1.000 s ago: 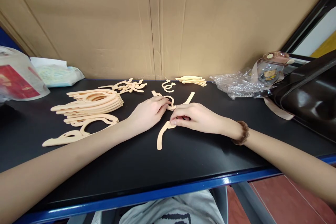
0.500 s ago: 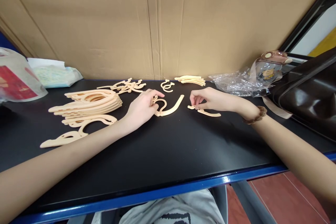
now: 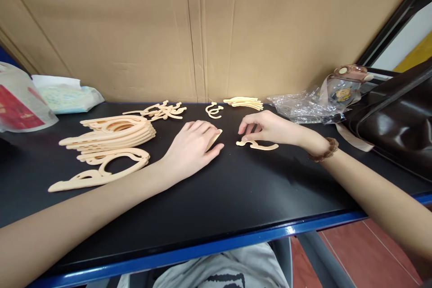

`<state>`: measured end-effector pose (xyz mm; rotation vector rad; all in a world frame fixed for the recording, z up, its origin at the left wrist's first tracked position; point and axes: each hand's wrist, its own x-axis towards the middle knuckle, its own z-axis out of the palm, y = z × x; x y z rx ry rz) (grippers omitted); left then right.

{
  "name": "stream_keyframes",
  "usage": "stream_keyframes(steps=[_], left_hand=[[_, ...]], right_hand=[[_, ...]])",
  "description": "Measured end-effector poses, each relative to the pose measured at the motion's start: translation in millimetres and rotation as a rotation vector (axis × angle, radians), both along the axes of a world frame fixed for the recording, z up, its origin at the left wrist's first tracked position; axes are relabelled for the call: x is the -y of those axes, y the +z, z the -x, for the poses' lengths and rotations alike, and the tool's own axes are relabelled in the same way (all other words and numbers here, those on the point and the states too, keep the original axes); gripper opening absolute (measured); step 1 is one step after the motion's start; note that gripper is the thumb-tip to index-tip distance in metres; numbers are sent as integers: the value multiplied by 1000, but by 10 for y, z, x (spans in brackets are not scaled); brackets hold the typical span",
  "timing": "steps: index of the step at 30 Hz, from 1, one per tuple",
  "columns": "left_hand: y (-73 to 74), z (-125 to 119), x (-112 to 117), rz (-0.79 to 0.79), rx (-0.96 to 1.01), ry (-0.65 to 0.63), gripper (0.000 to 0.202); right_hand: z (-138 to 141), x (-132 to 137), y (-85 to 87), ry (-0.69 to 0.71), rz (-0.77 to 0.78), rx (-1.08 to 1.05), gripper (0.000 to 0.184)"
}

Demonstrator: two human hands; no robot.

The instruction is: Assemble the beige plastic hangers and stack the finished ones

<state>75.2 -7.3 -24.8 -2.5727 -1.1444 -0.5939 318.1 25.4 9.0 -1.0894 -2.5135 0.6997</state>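
My left hand (image 3: 191,146) lies over a beige hanger part (image 3: 213,138). Its fingers are curled over the part and the thumb points right. Only the part's tip shows; the hand hides the rest. My right hand (image 3: 258,127) is just above a beige hanger hook piece (image 3: 265,146) on the table, with thumb and fingers apart; whether the thumb touches it I cannot tell. Left of my left hand are a stack of beige folding hangers (image 3: 124,132) and a separate hanger (image 3: 101,175) in front of it.
Along the back lie a pile of loose hooks (image 3: 165,110), a few curved hooks (image 3: 213,110) and a stack of arms (image 3: 243,102). Clear plastic wrap (image 3: 300,108), a bottle (image 3: 342,90) and a dark bag (image 3: 394,117) stand right. A wipes pack (image 3: 72,96) and plastic bag (image 3: 23,99) stand left.
My left hand has come down and to the right, now covering the hanger part that lay open before. My right hand's fingers have parted from the hook piece, which has shifted slightly left.
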Motion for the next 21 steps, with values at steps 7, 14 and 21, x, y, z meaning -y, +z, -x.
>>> stream_keyframes(steps=[7, 14, 21], left_hand=[[13, -28, 46, -43, -144, -89, 28], [24, -97, 161, -97, -155, -105, 30], [7, -109, 170, -52, -173, -92, 27]], right_hand=[[-105, 13, 91, 52, 71, 204, 29], [-88, 22, 97, -22, -42, 267, 17], [-76, 74, 127, 10, 6, 249, 31]])
